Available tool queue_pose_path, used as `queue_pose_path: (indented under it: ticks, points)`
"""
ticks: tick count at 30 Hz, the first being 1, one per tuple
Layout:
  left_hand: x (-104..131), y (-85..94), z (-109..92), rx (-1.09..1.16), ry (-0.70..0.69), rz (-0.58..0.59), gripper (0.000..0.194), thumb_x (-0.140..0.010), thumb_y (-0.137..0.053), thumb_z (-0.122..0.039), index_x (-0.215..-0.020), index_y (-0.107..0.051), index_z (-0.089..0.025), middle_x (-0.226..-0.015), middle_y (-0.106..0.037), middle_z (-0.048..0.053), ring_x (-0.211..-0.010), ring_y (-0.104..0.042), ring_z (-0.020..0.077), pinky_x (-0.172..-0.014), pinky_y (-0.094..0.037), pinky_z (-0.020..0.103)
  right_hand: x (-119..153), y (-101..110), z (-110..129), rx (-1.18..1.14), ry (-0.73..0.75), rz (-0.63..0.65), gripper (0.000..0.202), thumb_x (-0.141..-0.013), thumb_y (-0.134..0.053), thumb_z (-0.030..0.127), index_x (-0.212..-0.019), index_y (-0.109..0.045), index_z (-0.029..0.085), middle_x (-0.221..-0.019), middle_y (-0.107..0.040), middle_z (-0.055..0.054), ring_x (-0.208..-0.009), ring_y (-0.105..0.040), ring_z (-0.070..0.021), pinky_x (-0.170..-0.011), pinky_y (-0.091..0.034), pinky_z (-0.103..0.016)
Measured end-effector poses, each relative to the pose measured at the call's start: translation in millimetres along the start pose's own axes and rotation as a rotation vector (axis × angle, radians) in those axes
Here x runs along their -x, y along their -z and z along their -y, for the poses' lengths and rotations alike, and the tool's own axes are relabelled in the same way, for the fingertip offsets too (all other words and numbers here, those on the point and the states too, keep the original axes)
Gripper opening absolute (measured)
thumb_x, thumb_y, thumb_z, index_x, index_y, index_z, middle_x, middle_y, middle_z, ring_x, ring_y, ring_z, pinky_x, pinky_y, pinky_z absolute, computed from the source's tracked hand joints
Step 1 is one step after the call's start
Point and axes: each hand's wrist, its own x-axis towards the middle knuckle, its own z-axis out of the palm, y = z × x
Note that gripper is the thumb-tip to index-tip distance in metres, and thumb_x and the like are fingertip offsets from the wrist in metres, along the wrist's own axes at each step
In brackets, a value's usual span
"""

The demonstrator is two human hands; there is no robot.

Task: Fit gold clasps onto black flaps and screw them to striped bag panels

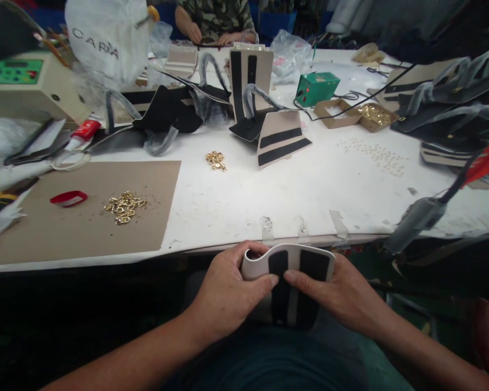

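1. Head view: a pale panel w/ dark stripes (pixel 280 301) is held up over the lap, just by the near edge of the white table (pixel 244 201). Whether that edge is touched can't be told.
2. L. hand (pixel 233 288): closed on the panel's left end. The thumb is pressed on the front; most fingers are hidden behind.
3. R. hand (pixel 339 290): closed on the right end the same way. The two thumb tips are nearly met on the front, near the mid.
4. Step in hand, prob.: the panel is being bent – its top edge is curved like a wave, w/ a round curl at the left end.
5. For the next move, it seems, a firm hold at both ends & an even push from both thumbs are called for. If one side is pushed too hard, a crease could be made.
6. On the table, well apart from the hands, gold links (pixel 216 161) are piled, & more striped pcs (pixel 283 136) are set farther back – neither is touched.
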Motion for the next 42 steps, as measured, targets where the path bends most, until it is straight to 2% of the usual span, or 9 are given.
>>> queue_pose_path:
  ticks: [3,8,18,21,24,28,32,37,42]
  points:
    - [-8.6,-3.0,10.8,0.038,0.082,0.035,0.023,-0.072,-0.078,-0.024,-0.094,-0.071,-0.02,-0.08,-0.071,-0.001,-0.071,-0.064,0.0164,-0.065,-0.052,0.026,-7.4,-0.2,-11.6,-0.057,-0.059,0.047,0.022,-0.092,-0.073,0.041,-0.093,-0.081,0.021,-0.088,-0.08,-0.004,-0.088,-0.077,-0.0274,-0.071,-0.063,-0.033]
    - [-57.0,-9.6,28.2,0.039,0.136,-0.025,0.028,-0.069,-0.08,-0.025,-0.094,-0.068,-0.019,-0.078,-0.07,0.0,-0.07,-0.064,0.0176,-0.06,-0.05,0.026,-49.7,3.1,-25.9,0.072,-0.122,-0.079,0.027,-0.091,-0.072,0.04,-0.099,-0.081,0.016,-0.096,-0.081,-0.009,-0.089,-0.077,-0.0285,-0.074,-0.061,-0.034]
    - [-115.7,-3.4,27.5,-0.264,0.111,0.03,0.036,-0.063,-0.08,-0.018,-0.098,-0.071,-0.016,-0.09,-0.075,0.007,-0.081,-0.07,0.025,-0.065,-0.052,0.031,-97.8,6.6,-23.5,0.397,-0.183,-0.105,0.022,-0.09,-0.069,0.032,-0.088,-0.078,0.013,-0.091,-0.08,-0.013,-0.086,-0.075,-0.0284,-0.068,-0.049,-0.032]
    - [-113.5,-0.5,23.6,-0.444,0.006,0.02,0.055,-0.067,-0.082,-0.02,-0.12,-0.069,-0.015,-0.109,-0.076,0.012,-0.099,-0.072,0.0316,-0.082,-0.057,0.04,-98.6,6.4,-24.9,0.393,-0.202,-0.109,0.023,-0.09,-0.069,0.034,-0.089,-0.078,0.013,-0.092,-0.08,-0.013,-0.087,-0.074,-0.0281,-0.068,-0.048,-0.031]
    - [-100.8,1.3,24.5,-0.724,-0.267,-0.127,0.075,-0.074,-0.084,-0.027,-0.143,-0.057,-0.018,-0.137,-0.068,0.014,-0.125,-0.063,0.0357,-0.102,-0.053,0.049,-100.1,6.7,-26.1,0.403,-0.208,-0.096,0.023,-0.09,-0.071,0.033,-0.091,-0.079,0.012,-0.093,-0.08,-0.013,-0.088,-0.074,-0.0267,-0.068,-0.047,-0.029]
    - [-85.3,-3.4,38.5,-0.866,-0.617,-0.169,0.04,-0.083,-0.083,-0.028,-0.121,-0.072,-0.023,-0.14,-0.068,0.008,-0.134,-0.056,0.0337,-0.114,-0.045,0.053,-102.2,5.6,-26.0,0.402,-0.178,-0.099,0.02,-0.09,-0.07,0.03,-0.095,-0.08,0.013,-0.096,-0.08,-0.012,-0.089,-0.074,-0.0244,-0.069,-0.047,-0.027]
    - [-90.0,-11.0,56.1,-0.758,-0.628,-0.184,0.013,-0.085,-0.082,-0.025,-0.097,-0.079,-0.025,-0.123,-0.077,0.005,-0.119,-0.067,0.0305,-0.106,-0.051,0.052,-104.0,8.7,-21.6,0.45,-0.121,-0.086,0.016,-0.086,-0.072,0.029,-0.088,-0.079,0.015,-0.09,-0.079,-0.011,-0.084,-0.073,-0.024,-0.064,-0.045,-0.027]
    - [-102.9,-10.3,67.4,-0.667,-0.61,-0.199,0.021,-0.08,-0.087,-0.026,-0.099,-0.08,-0.028,-0.117,-0.08,0.002,-0.118,-0.068,0.0308,-0.105,-0.052,0.053,-113.7,45.2,-26.8,0.518,-0.02,-0.156,0.025,-0.081,-0.08,0.042,-0.074,-0.077,0.018,-0.072,-0.074,-0.005,-0.073,-0.07,-0.0217,-0.063,-0.044,-0.028]
    - [-105.8,-6.7,74.5,-0.644,-0.599,-0.22,0.02,-0.078,-0.089,-0.029,-0.096,-0.079,-0.031,-0.115,-0.081,0.0,-0.121,-0.067,0.0336,-0.105,-0.051,0.057,-152.2,126.0,-57.0,0.495,-0.042,-0.494,0.023,-0.094,-0.065,0.036,-0.104,-0.078,0.02,-0.079,-0.075,-0.001,-0.066,-0.07,-0.0143,-0.072,-0.051,-0.025]
